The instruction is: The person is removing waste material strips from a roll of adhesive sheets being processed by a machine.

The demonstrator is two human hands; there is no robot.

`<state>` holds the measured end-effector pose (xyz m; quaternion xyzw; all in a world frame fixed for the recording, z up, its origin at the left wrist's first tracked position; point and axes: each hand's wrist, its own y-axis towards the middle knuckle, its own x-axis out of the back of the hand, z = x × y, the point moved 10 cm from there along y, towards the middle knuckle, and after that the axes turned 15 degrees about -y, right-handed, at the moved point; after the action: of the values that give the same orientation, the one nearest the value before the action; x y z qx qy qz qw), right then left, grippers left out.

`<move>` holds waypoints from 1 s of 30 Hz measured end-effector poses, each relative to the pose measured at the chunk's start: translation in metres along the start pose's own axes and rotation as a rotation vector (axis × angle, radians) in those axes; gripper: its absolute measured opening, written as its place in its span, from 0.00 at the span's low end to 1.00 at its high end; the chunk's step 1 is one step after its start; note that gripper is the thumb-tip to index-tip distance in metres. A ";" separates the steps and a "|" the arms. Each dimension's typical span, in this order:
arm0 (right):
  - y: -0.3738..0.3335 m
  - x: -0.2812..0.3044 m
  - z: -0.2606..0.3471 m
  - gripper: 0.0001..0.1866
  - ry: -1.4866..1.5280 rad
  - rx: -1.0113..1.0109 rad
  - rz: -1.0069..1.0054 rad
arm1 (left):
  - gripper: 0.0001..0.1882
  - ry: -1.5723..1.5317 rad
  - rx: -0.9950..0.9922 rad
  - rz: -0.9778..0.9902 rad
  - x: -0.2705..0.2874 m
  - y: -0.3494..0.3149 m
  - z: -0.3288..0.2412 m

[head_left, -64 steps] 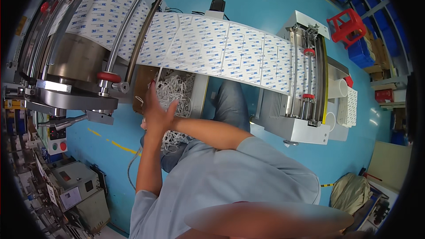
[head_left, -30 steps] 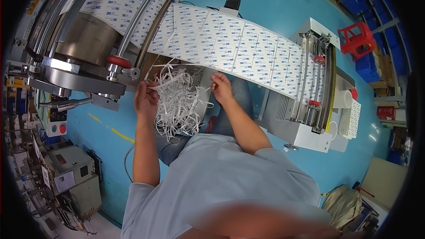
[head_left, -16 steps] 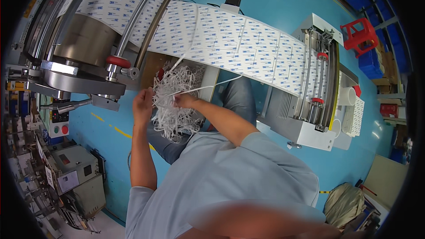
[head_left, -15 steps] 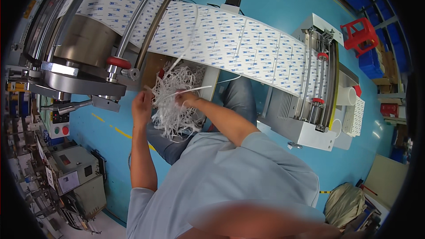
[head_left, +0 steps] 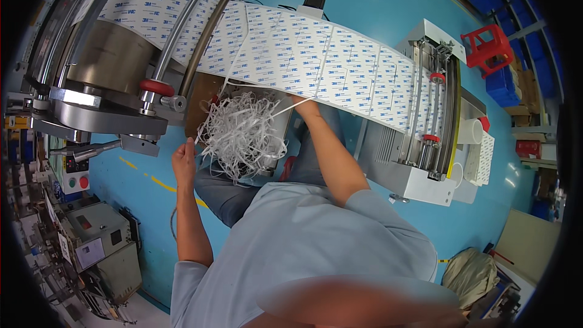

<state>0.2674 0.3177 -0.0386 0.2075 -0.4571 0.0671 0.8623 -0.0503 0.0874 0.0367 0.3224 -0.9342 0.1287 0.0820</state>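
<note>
A tangled heap of thin white paper strips [head_left: 242,136] bulges up in front of me, below the near edge of a wide printed liner sheet [head_left: 291,48]. My left hand [head_left: 184,161] is closed just left of the heap; whether a strip is pinched in its fingers is too small to tell. My right hand [head_left: 305,108] reaches to the sheet's near edge, right of the heap, and the sheet hides its fingertips. One white strip [head_left: 294,107] runs from the heap up to the sheet edge beside that hand. Another loose strip [head_left: 235,58] lies across the sheet's left part.
Metal rollers [head_left: 182,30] and a large steel drum [head_left: 112,54] carry the sheet at left. A roller unit [head_left: 425,164] stands at right. A red stool [head_left: 487,50] is beyond it, and a grey control cabinet [head_left: 100,231] stands at lower left.
My right hand has moved from inside the heap up and right to the sheet's edge. My left hand has shifted slightly down and left. The heap looks rounder and more gathered.
</note>
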 end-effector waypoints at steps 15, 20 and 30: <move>-0.138 0.028 0.013 0.10 1.181 -0.528 0.450 | 0.20 -0.070 0.009 -0.109 0.043 -0.012 0.007; -0.179 0.069 0.055 0.12 1.109 -0.451 0.607 | 0.20 -0.307 0.011 -0.162 0.063 -0.035 -0.009; -0.098 0.078 0.148 0.17 1.595 -0.457 0.169 | 0.19 -0.192 0.168 0.050 0.070 -0.069 -0.003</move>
<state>0.2294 0.1613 0.0693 -0.1175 0.2742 0.1640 0.9403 -0.0612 -0.0048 0.0686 0.3154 -0.9315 0.1770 -0.0382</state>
